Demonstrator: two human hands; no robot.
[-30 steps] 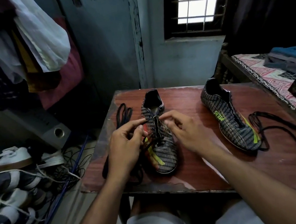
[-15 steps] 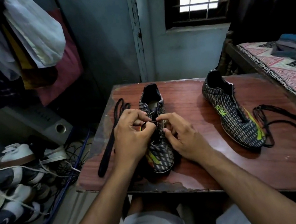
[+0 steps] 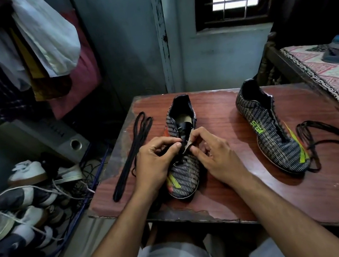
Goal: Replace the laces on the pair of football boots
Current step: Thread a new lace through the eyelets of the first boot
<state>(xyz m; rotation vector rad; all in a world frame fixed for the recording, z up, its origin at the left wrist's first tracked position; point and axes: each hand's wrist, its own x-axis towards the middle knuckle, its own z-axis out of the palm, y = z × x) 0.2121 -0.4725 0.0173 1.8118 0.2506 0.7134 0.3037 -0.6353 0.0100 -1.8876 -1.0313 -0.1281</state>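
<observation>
The near boot (image 3: 182,159) is stood on the table (image 3: 264,197), its long axis running away from the person, toe nearest, heel opening toward the wall. A black lace (image 3: 179,146) is pinched at the eyelets by the left hand (image 3: 154,166); the eyelet flap is gripped by the curled fingers of the right hand (image 3: 215,154). The second boot (image 3: 271,130) is set to the right, toe angled near-right, beside a loose lace (image 3: 330,142). A folded lace (image 3: 132,154) lies left. Since half a second ago, both hands have stayed at the eyelets.
</observation>
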